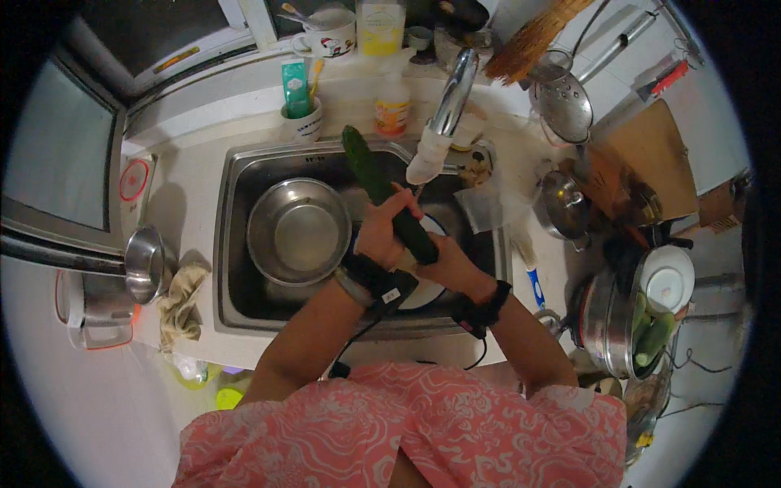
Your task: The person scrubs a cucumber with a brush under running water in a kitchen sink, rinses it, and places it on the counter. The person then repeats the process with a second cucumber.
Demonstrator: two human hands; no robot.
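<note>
A long green cucumber (368, 163) slants over the sink, its far tip toward the back rim. My left hand (384, 229) wraps around its middle. Around the near end, my right hand (450, 262) has its fingers closed. Just beyond my hands hangs the spout of the chrome faucet (453, 100), which has a whitish sleeve (427, 155) on its end. Beneath my hands, a pale round dish with a dark blue rim (434, 297) is partly hidden. To the left, a stainless steel bowl (299, 232) sits in the sink basin (235, 293).
Right of the sink lie a brush with a blue handle (536, 287) and a metal pot (558, 204). A steamer pot (604, 323) holds more green vegetables (655, 341) and a white bowl (668, 280). On the left are a metal ladle (146, 265) and a crumpled cloth (183, 299).
</note>
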